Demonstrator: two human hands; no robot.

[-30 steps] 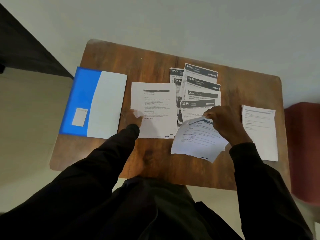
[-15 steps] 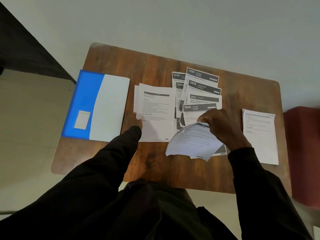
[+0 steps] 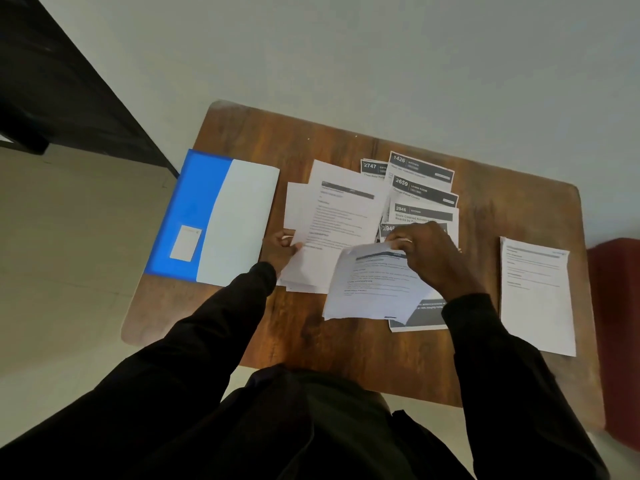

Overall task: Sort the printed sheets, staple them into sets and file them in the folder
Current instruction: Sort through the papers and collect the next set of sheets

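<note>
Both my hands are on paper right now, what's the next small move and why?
Probably swing the curled sheet in your right hand onto the stack your left hand pinches. It is raised off the fanned numbered sheets, and its plain text layout seems to match that stack.
</note>
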